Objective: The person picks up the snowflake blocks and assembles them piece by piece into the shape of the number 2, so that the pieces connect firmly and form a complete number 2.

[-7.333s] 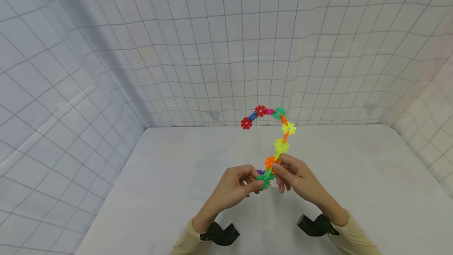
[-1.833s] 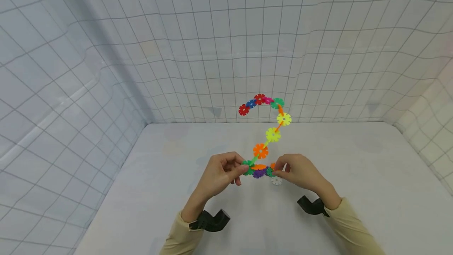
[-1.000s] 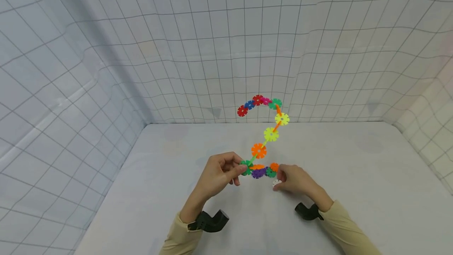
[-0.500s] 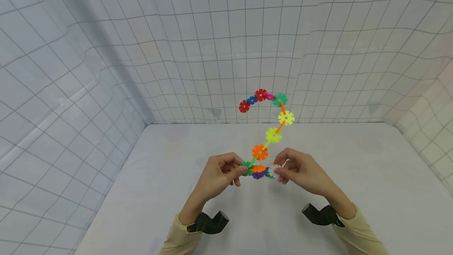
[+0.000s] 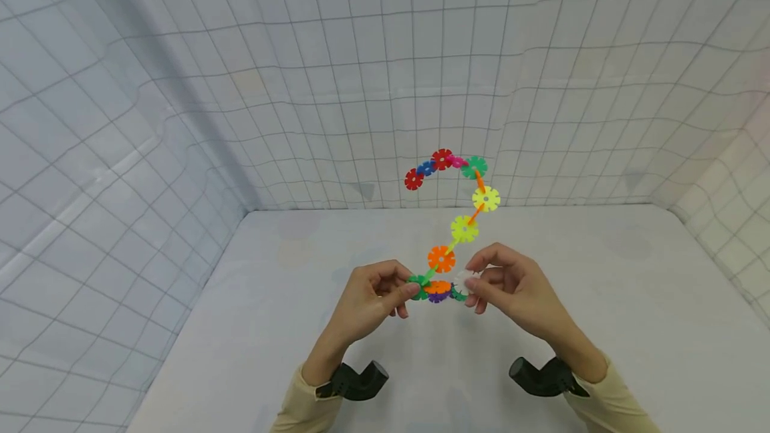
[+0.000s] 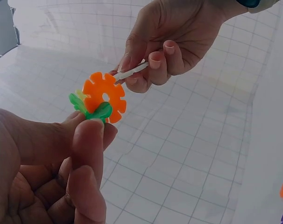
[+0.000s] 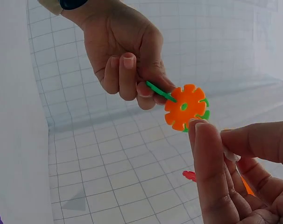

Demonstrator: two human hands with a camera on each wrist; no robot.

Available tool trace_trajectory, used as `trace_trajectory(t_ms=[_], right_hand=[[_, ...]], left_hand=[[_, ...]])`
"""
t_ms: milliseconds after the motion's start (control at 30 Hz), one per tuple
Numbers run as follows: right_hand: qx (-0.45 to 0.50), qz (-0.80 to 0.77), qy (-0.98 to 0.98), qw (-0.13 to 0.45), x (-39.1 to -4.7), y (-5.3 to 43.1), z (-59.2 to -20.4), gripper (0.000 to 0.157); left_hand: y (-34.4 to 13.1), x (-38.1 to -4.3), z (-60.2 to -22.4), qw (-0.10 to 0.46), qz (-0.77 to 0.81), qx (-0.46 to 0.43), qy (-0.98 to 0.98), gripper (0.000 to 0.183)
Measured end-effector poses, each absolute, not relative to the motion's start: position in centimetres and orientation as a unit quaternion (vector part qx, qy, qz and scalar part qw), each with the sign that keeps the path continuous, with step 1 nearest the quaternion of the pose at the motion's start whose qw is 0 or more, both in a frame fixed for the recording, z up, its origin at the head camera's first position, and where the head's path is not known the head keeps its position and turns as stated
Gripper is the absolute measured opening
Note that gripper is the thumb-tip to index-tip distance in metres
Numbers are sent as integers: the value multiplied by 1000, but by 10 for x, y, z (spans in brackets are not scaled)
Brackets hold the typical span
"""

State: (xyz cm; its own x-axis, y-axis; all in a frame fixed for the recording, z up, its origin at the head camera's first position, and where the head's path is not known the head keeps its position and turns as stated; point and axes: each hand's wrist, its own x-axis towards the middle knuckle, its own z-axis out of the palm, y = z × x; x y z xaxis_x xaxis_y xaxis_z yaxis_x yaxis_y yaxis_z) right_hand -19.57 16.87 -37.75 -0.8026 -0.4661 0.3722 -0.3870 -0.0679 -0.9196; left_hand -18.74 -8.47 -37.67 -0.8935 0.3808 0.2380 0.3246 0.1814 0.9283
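My left hand point(image 5: 375, 303) pinches a green notched disc point(image 5: 419, 286) of a long chain of interlocking plastic flower discs. From there the chain curves up and away through yellow discs point(image 5: 486, 198) to a red disc point(image 5: 413, 179) at its far end. An orange disc point(image 6: 104, 95), slotted to the green piece, sticks out toward my right hand point(image 5: 523, 289). That hand pinches a white disc point(image 6: 132, 71) between thumb and fingers, turned edge-on in the left wrist view. White and orange rims meet or overlap there; whether their slots are joined I cannot tell.
Below the hands on the white table point(image 5: 289, 339) lie a purple disc point(image 5: 438, 298) and a green disc point(image 5: 459, 296), partly covered in the head view. Grid-patterned sheeting point(image 5: 385, 85) stands behind the table and along both sides.
My right hand has reached down to the white disc on the table, picked it up and raised it beside the chain's orange disc. The left hand keeps its pinch on the green disc.
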Motion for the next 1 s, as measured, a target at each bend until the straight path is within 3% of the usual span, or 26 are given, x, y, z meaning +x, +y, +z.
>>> trace_trajectory(t_ms=[300, 1000], right_hand=[[-313, -662, 681, 9, -193, 166, -380, 24], [-324, -671, 667, -14, -188, 164, -380, 18]], left_hand=[[-84, -187, -376, 23, 599, 243, 763, 9], [-83, -186, -376, 28, 602, 249, 758, 9]])
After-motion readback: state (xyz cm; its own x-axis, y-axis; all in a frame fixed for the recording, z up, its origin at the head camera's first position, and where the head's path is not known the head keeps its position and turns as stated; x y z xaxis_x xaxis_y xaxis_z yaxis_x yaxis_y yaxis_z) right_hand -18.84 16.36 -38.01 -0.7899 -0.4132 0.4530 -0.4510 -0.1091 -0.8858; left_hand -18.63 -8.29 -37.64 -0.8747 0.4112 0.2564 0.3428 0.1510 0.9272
